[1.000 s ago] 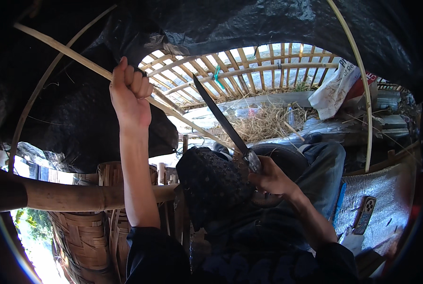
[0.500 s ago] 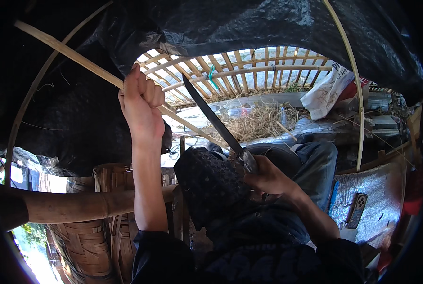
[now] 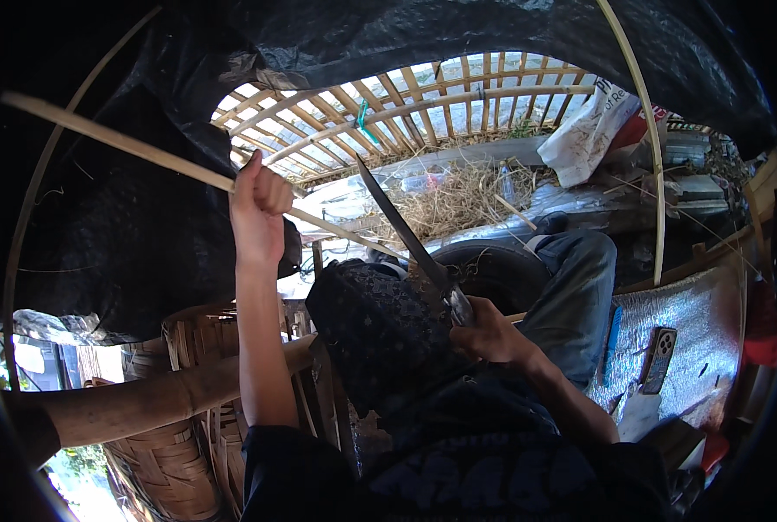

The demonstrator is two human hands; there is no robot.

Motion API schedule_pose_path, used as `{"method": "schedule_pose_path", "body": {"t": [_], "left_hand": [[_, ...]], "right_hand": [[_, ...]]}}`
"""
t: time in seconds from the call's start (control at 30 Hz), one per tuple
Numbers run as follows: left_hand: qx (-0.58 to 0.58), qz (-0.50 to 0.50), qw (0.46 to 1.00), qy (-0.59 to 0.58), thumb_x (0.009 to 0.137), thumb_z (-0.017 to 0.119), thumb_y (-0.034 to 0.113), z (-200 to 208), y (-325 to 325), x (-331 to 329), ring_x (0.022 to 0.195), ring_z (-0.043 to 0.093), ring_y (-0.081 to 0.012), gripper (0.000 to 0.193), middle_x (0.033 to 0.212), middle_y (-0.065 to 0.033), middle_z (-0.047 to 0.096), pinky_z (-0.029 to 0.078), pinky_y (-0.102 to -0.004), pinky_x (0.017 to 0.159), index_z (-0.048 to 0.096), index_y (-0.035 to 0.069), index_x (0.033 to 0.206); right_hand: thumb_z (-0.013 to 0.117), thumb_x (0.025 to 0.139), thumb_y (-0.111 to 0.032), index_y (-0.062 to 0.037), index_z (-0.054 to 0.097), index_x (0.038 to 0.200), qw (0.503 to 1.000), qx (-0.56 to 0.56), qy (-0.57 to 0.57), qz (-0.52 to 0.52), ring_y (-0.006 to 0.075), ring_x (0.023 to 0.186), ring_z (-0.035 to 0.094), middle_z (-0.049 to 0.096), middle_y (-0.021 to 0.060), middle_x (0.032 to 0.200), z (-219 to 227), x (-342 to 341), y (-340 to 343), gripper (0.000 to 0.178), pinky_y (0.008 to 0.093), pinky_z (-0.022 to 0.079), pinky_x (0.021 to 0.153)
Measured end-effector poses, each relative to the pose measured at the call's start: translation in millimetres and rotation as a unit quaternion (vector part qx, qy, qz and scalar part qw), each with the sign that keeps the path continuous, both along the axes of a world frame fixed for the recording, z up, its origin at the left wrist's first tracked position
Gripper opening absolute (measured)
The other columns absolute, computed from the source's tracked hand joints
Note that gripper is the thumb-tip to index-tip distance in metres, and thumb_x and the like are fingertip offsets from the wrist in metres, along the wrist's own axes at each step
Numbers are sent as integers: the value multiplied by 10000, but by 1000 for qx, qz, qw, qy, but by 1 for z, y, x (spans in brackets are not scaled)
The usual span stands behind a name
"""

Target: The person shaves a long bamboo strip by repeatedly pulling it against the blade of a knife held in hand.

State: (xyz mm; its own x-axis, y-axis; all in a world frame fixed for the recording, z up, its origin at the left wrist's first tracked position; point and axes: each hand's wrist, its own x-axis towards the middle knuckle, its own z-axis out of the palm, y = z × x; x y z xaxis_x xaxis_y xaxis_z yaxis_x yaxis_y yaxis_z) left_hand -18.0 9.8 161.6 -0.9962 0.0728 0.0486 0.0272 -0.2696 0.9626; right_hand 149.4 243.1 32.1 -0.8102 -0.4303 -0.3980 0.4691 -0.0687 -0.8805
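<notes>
My left hand (image 3: 261, 209) is closed around a long, pale bamboo strip (image 3: 119, 142), raised ahead of me on the left. The strip slants from the upper left down past the fist toward my lap. In my right hand (image 3: 495, 332) is the handle of a long, dark-bladed knife (image 3: 401, 224), its tip pointing up and away to the left. The blade is apart from my left hand, and the strip's lower end runs close behind it. A dark patterned cloth (image 3: 362, 317) covers my left thigh.
Black plastic sheeting (image 3: 388, 43) hangs overhead and at the left. A bamboo lattice (image 3: 458, 100), dry straw (image 3: 458, 209) and a white sack (image 3: 584, 130) lie beyond. A thick bamboo pole (image 3: 145, 396) and woven baskets (image 3: 167, 470) stand left; a phone (image 3: 658, 361) lies right.
The strip's left end has dropped, so it slants less steeply. My left fist is a little lower. The knife stays in my right hand, and the whole view has shifted slightly.
</notes>
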Motion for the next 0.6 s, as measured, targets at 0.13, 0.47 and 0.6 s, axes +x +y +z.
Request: {"method": "schedule_pose_path", "body": {"t": [0.13, 0.47, 0.6], "left_hand": [[11, 94, 995, 22, 905, 413, 235, -7, 2, 6, 410, 85, -70, 484, 454, 42, 108, 110, -261, 413, 159, 154, 501], [26, 190, 980, 55, 892, 420, 188, -7, 20, 22, 401, 77, -64, 470, 446, 44, 113, 96, -263, 398, 161, 155, 501], [25, 166, 985, 47, 884, 425, 180, -10, 19, 25, 397, 73, -65, 468, 444, 43, 109, 91, -264, 397, 162, 151, 498]], "right_hand": [[544, 719, -70, 36, 489, 830, 999, 32, -27, 0, 85, 450, 474, 499, 36, 573, 0, -2, -1, 163, 225, 367, 399], [512, 740, -76, 35, 467, 808, 990, -133, -41, 27, 103, 388, 448, 457, 38, 493, 22, -17, -24, 138, 250, 361, 374], [508, 737, -74, 19, 455, 730, 992, -95, -52, 64, 108, 380, 450, 447, 35, 469, 13, -25, -35, 107, 248, 358, 360]]}}
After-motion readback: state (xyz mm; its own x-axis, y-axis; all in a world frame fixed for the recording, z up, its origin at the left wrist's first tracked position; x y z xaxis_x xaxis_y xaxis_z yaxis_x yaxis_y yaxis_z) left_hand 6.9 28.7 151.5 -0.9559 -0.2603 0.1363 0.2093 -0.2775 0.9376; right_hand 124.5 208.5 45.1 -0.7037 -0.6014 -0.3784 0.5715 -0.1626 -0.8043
